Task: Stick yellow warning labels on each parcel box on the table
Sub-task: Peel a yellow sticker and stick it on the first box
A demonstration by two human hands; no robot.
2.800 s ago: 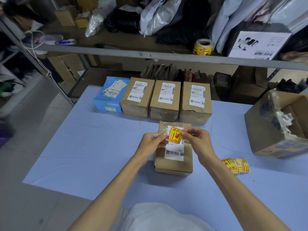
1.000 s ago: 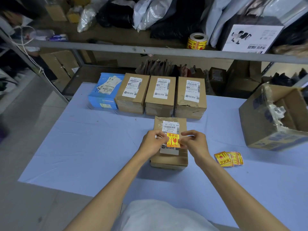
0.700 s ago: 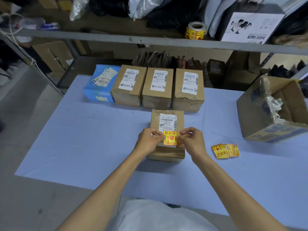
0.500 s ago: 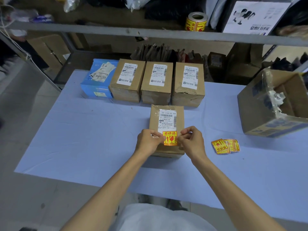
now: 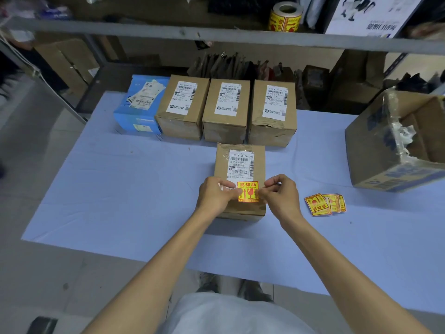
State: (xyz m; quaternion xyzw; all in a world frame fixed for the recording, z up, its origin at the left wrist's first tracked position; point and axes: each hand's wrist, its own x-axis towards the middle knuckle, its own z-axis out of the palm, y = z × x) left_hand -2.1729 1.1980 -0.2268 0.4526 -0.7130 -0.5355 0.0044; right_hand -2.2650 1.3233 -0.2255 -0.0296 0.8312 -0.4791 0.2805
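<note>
At the far left of the table [image 5: 120, 189] sits a blue box [image 5: 142, 109] with a few paper slips lying on its top. Touching its right side is a row of three brown boxes [image 5: 183, 116] [image 5: 226, 119] [image 5: 273, 121], packed side by side, each with a white shipping slip on top.

Just in front of that row, nearly touching it, stands the box [image 5: 259, 169] you are working on. Your left hand [image 5: 214, 196] rests on its near left part, fingers curled, pinching the left edge of the yellow label [image 5: 248, 191]. The label lies on the box top, overlapping the lower end of the white shipping slip. Your right hand [image 5: 280, 196] pinches the label's right edge between thumb and fingertips. Whether the label is pressed fully flat, you cannot tell.

Above, a grey shelf rail [image 5: 216, 36] crosses the view, and a roll of labels [image 5: 285, 16] stands on the shelf behind it.

Right of your right hand, a small fanned stack of spare labels [image 5: 325, 204] lies flat on the table, apart from the box. Farther right, a large open carton [image 5: 375, 150] sits tilted at the table's edge, with torn tape along its rim.
</note>
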